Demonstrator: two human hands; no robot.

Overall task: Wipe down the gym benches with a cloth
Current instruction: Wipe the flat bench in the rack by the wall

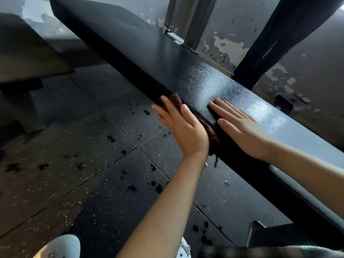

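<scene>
A white shoe stands at the bottom edge, on the dark speckled floor. Above it, the left hand presses a brown cloth against the near side of the black bench. Its fingers are straight and spread, not curled around the cloth. The right hand lies flat on the top of the bench just beside it, fingers straight, holding nothing. The bench top shines near this hand. Dark spots mark the floor below.

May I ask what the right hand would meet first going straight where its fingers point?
Likely nothing: the right hand points along the bench top, which looks free as far as shown.
</scene>
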